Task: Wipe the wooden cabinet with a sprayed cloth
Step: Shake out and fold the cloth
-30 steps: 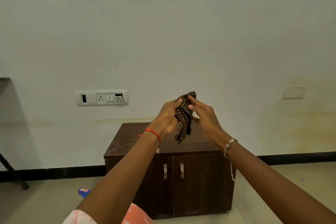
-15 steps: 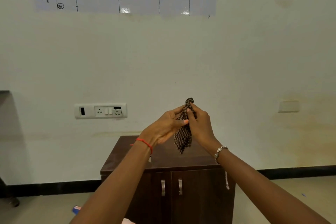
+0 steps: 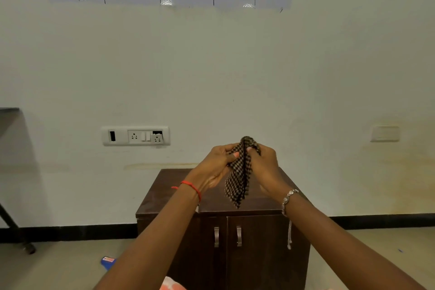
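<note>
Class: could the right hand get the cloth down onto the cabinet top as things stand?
Probably yes. The right hand grips the cloth above the cabinet top; nothing visible lies between, though the left hand also holds it.

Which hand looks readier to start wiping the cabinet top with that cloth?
Probably the right hand: it grips the checked cloth near the top. The left hand only pinches one edge. Both hover above the cabinet, so it is close.
</note>
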